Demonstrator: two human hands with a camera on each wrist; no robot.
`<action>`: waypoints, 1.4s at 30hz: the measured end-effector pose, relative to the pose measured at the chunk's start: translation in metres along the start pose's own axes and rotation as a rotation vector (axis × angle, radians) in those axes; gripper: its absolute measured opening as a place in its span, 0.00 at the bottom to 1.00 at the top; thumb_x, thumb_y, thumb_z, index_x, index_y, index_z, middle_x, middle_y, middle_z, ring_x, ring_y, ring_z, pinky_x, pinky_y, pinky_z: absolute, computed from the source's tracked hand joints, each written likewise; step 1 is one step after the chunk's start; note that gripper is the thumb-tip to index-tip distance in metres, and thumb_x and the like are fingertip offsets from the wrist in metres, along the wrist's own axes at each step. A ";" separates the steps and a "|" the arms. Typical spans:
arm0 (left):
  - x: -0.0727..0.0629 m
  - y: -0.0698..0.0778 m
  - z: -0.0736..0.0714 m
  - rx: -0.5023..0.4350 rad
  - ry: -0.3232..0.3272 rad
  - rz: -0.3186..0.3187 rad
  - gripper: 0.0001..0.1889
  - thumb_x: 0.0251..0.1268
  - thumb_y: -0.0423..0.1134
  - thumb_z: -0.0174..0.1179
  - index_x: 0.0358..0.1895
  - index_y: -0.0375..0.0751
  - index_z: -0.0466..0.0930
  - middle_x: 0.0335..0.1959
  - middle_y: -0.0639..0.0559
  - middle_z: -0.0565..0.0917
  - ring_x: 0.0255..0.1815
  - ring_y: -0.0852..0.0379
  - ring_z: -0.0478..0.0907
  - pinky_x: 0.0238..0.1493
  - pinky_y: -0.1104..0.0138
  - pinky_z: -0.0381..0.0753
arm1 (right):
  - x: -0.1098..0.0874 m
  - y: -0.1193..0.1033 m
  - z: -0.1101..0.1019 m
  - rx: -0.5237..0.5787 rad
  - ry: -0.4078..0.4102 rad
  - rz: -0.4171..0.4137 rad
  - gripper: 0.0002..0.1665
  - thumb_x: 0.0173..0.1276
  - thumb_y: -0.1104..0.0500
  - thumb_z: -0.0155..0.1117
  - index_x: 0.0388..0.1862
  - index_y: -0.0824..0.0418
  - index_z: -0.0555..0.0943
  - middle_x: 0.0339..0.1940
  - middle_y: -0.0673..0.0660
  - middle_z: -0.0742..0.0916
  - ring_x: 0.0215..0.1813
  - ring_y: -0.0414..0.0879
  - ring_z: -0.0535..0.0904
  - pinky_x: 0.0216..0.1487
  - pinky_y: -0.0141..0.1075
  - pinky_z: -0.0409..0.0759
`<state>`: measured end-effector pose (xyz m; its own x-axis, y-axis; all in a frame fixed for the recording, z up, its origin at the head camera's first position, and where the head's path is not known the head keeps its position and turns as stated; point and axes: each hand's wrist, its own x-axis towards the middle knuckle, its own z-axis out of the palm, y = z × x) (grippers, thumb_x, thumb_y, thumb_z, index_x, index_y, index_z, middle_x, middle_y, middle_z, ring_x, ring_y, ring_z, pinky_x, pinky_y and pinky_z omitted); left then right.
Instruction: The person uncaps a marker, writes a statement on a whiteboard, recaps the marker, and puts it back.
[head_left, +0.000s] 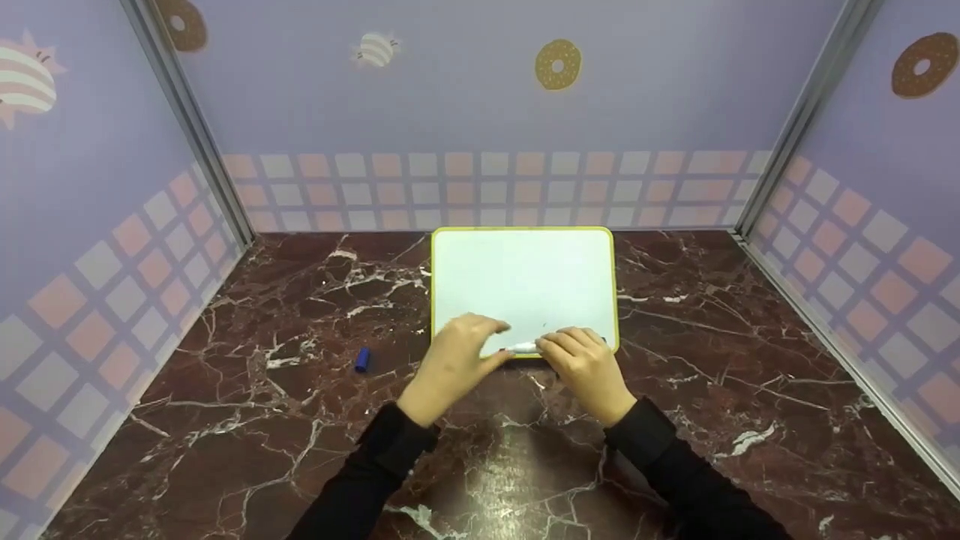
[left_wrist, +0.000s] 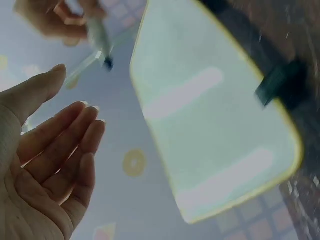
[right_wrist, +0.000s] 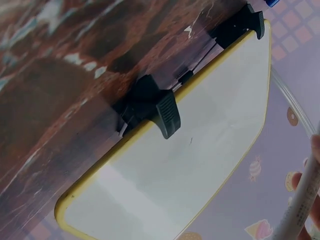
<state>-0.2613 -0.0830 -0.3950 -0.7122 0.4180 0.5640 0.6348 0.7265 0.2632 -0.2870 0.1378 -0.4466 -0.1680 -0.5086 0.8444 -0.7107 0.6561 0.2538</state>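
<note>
A whiteboard (head_left: 525, 277) with a yellow rim leans on a black stand (right_wrist: 150, 105), whose clips hook over its lower edge. Fingers of my right hand (head_left: 585, 364) grip a white marker (head_left: 525, 348) in front of the board's lower part. The marker is uncapped; its dark tip shows in the left wrist view, pointing toward my left hand (head_left: 454, 360). That hand is empty, its thumb apart from relaxed fingers, close to the tip. A small dark mark (right_wrist: 191, 140) shows on the white surface.
A blue marker cap (head_left: 362, 359) lies on the dark red marbled table (head_left: 247, 420), left of the board. Patterned panels (head_left: 480, 112) with metal corner posts (head_left: 195, 127) enclose the back and both sides.
</note>
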 end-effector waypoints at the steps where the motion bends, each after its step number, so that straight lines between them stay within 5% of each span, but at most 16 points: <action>1: -0.001 0.000 0.005 -0.009 -0.007 0.015 0.18 0.56 0.43 0.72 0.48 0.37 0.85 0.44 0.45 0.88 0.45 0.50 0.85 0.52 0.61 0.86 | 0.000 -0.001 0.000 0.003 0.002 -0.007 0.10 0.52 0.64 0.77 0.35 0.62 0.87 0.34 0.54 0.90 0.36 0.48 0.84 0.38 0.39 0.85; 10: -0.007 0.000 0.029 -0.132 -0.037 0.032 0.14 0.57 0.41 0.72 0.43 0.36 0.86 0.38 0.45 0.88 0.38 0.51 0.85 0.42 0.64 0.86 | 0.002 -0.012 0.000 0.055 -0.007 -0.046 0.10 0.57 0.56 0.71 0.34 0.62 0.87 0.33 0.53 0.90 0.36 0.46 0.84 0.40 0.38 0.84; 26: -0.006 -0.001 0.032 -0.185 -0.085 -0.015 0.06 0.60 0.37 0.69 0.36 0.37 0.88 0.32 0.46 0.90 0.29 0.55 0.86 0.33 0.69 0.86 | 0.002 -0.012 0.000 0.054 -0.018 -0.049 0.17 0.49 0.60 0.80 0.39 0.60 0.87 0.36 0.53 0.89 0.40 0.48 0.84 0.44 0.39 0.84; 34: -0.004 -0.009 0.029 -0.203 -0.048 -0.072 0.08 0.58 0.39 0.70 0.35 0.38 0.88 0.33 0.46 0.90 0.32 0.54 0.87 0.37 0.65 0.88 | 0.002 0.008 -0.006 0.107 -0.062 0.171 0.43 0.38 0.55 0.87 0.58 0.56 0.81 0.56 0.58 0.85 0.62 0.59 0.76 0.63 0.54 0.76; 42: -0.002 -0.012 0.029 -0.209 0.035 -0.077 0.07 0.55 0.37 0.72 0.35 0.38 0.87 0.33 0.46 0.90 0.34 0.51 0.87 0.41 0.60 0.86 | -0.005 0.020 -0.004 0.390 -0.057 0.476 0.48 0.44 0.59 0.85 0.66 0.60 0.76 0.60 0.61 0.82 0.64 0.59 0.74 0.66 0.53 0.74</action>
<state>-0.2756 -0.0768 -0.4220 -0.7524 0.3437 0.5619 0.6299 0.6249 0.4612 -0.2979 0.1561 -0.4437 -0.5567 -0.2460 0.7934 -0.7442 0.5720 -0.3448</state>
